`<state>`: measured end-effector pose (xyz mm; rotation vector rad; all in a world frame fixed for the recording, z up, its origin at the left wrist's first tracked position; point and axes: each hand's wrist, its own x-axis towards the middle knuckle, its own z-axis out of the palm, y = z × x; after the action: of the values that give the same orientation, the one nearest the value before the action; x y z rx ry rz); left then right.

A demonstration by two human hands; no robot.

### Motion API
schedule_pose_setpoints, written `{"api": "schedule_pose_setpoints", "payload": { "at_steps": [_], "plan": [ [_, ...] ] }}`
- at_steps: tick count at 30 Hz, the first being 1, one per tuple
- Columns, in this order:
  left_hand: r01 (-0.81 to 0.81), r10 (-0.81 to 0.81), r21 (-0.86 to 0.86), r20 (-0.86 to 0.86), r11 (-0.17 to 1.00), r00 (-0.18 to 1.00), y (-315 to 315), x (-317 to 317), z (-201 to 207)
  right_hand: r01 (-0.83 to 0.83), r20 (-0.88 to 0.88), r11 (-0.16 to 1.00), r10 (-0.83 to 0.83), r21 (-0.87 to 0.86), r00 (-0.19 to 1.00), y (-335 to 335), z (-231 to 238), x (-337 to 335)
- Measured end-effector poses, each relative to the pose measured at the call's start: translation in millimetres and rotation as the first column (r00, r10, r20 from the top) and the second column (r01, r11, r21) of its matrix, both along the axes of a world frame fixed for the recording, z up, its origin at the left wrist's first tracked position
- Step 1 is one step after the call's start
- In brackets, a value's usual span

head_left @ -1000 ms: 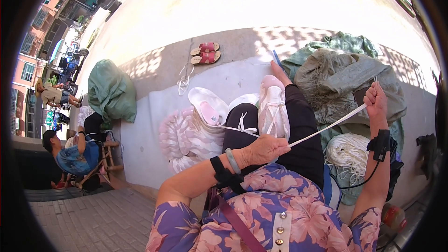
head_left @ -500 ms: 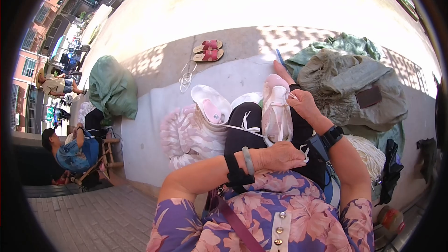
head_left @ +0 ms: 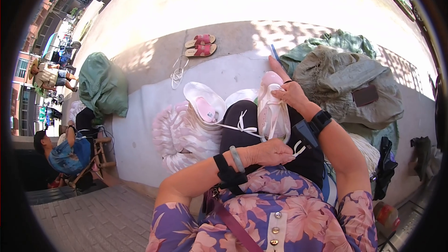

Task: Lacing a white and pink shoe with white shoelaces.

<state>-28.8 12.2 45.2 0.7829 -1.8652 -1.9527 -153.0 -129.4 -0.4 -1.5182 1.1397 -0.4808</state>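
A pale pink and white sneaker [head_left: 275, 112] rests on my dark-trousered lap, its toe pointing away from me. My left hand [head_left: 273, 152] is closed near its heel end, pinching a white shoelace [head_left: 298, 148] whose loose end sticks out past the fingers. Over the lacing area, my right hand [head_left: 293, 94] grips the sneaker's front, with fingertips on the laces. To the left lies another white shoe [head_left: 204, 104] with a pink insole; a tied white lace [head_left: 241, 123] stretches from it across my thigh to the sneaker.
A heap of pink-white shoe pieces [head_left: 179, 133] lies at left. Red sandals [head_left: 201, 46] and a loose lace [head_left: 177, 77] are beyond. Grey-green sacks [head_left: 345, 84] lie at right above a bundle of white laces [head_left: 361, 154]. A seated person [head_left: 72, 154] and green sack [head_left: 100, 84] are at far left.
My right hand has moved from the lace at the sneaker's right edge onto its front. My left hand has shifted slightly left, and more lace end shows beyond it.
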Motion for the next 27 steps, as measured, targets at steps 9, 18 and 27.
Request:
{"api": "schedule_pose_setpoints", "payload": {
  "at_steps": [9,18,27],
  "plan": [
    [0.293,-0.245,0.504,-0.162,0.812,0.956,0.5,-14.2,59.9,0.026,0.171,0.991,-0.049,0.133,0.984,-0.4,-18.5,0.0],
    [0.232,-0.223,0.045,-0.140,0.972,0.965,-1.2,-18.5,72.3,0.047,0.105,0.991,-0.061,0.124,0.993,6.4,-16.7,-2.3],
    [0.021,-0.059,-0.189,-0.199,0.982,0.978,0.7,-12.8,80.4,0.062,0.135,0.997,-0.066,0.036,0.989,56.2,-28.5,-44.5]
  ]
}}
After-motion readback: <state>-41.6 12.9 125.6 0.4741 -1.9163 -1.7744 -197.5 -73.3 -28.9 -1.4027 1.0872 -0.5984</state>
